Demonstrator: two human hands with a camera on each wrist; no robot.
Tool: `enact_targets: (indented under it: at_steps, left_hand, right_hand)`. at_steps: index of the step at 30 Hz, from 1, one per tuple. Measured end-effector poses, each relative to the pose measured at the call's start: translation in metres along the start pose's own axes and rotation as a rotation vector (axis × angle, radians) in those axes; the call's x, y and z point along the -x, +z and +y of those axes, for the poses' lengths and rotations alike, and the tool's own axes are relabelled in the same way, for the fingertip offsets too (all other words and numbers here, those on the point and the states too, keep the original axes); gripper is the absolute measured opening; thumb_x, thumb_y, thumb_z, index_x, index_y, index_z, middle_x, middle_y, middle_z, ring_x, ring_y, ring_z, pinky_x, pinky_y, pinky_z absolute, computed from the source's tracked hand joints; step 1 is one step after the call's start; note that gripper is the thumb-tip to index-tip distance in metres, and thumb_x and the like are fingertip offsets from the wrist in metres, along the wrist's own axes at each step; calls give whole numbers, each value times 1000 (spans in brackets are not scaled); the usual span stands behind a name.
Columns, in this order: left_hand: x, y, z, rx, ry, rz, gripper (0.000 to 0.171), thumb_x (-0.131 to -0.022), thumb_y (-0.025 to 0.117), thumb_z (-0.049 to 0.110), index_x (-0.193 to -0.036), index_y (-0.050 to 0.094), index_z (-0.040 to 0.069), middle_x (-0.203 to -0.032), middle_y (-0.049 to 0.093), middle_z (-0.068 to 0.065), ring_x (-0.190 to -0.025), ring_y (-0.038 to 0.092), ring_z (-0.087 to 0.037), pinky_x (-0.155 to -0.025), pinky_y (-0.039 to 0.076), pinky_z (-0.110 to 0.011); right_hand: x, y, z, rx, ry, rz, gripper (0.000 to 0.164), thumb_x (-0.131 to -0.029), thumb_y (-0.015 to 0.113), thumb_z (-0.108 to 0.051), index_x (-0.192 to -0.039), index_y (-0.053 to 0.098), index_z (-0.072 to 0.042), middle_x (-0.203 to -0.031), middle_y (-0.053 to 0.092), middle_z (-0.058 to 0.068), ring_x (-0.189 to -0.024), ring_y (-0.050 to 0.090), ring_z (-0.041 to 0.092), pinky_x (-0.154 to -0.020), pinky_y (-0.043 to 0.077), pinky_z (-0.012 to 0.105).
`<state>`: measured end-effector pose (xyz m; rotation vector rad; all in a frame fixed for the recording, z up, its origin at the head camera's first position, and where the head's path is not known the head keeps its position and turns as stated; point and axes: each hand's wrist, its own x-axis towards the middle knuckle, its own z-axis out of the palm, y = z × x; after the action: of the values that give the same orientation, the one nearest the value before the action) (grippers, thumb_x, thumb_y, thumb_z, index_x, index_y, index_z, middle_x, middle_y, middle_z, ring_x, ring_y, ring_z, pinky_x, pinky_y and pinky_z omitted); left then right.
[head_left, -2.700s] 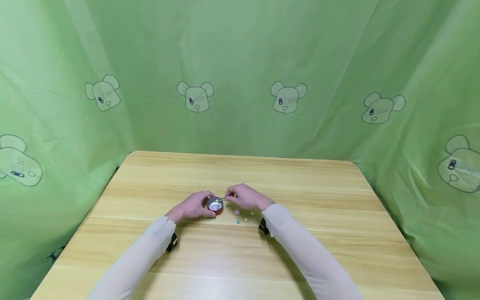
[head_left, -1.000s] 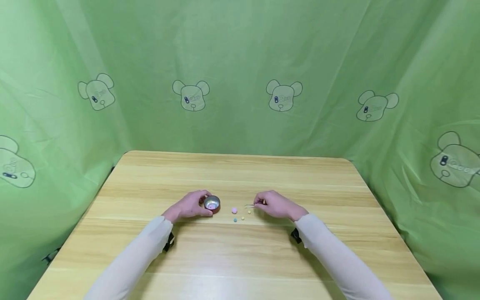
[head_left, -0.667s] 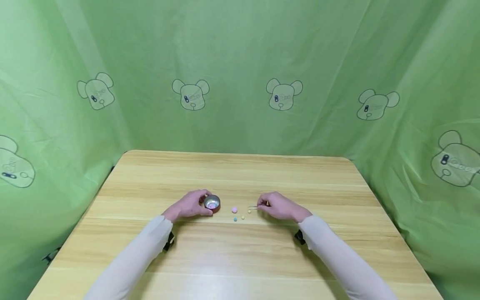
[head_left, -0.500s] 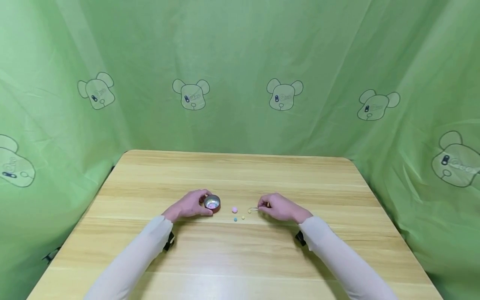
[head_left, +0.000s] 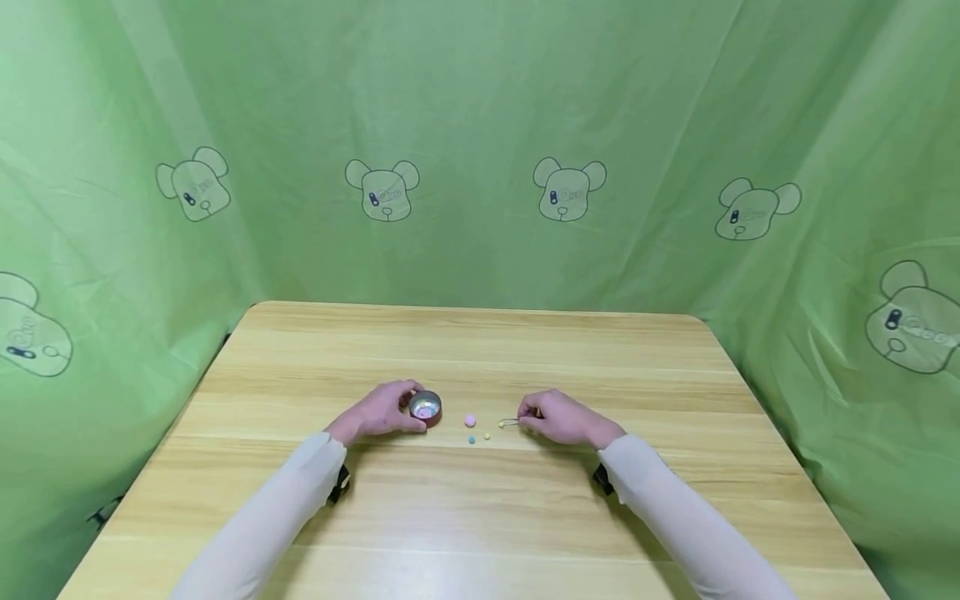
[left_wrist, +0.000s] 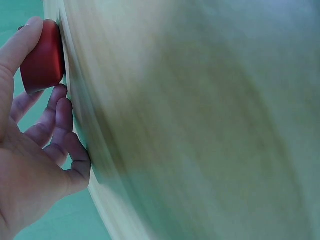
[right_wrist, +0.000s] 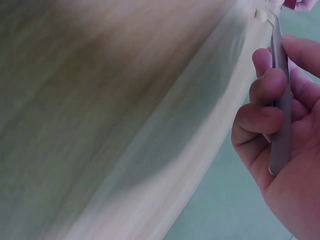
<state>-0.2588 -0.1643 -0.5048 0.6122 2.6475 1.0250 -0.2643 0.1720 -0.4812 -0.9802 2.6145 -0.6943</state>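
Note:
My left hand [head_left: 384,407] holds a small round red tin [left_wrist: 44,60] between thumb and fingers on the table. In the head view the tin's silvery inside shows, with small pink and pale bits in it. My right hand [head_left: 558,417] pinches metal tweezers [right_wrist: 281,95] with bent tips. A pale yellow bead [right_wrist: 261,15] lies right at those tips; whether they grip it I cannot tell. Between the hands lie a pink ball [head_left: 470,421], a blue bead [head_left: 472,439] and another yellow bead [head_left: 487,437].
The wooden table [head_left: 465,517] stretches around both hands. Green curtains [head_left: 480,100] with printed bear heads hang behind it and at both sides. A dark wrist camera [head_left: 339,485] sits under the left wrist, another camera [head_left: 603,479] under the right.
My right hand has gone from the tin rightward with the tweezers, and their tips have come down to the right yellow bead. My left hand stays on the tin.

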Motion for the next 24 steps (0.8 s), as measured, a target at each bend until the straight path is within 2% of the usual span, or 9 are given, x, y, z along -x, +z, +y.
enact_targets:
  at_steps: [10, 24]
  left_hand:
    - [-1, 2, -1, -4, -11, -5, 58, -65, 75, 39, -114, 50, 22, -98, 54, 6, -90, 50, -12, -80, 40, -34]
    - [-1, 1, -1, -9, -9, 4, 58, -65, 76, 38, -114, 50, 21, -98, 54, 5, -89, 50, -12, -80, 39, -35]
  right_hand:
    - [-1, 2, 3, 31, -15, -5, 10, -88, 54, -21, -90, 62, -15, -80, 59, -7, -67, 50, 5, -63, 43, 24]
    - [0, 1, 7, -15, 0, 5, 9, -87, 55, -22, -90, 61, -16, -79, 58, -5, -66, 50, 8, -61, 43, 25]
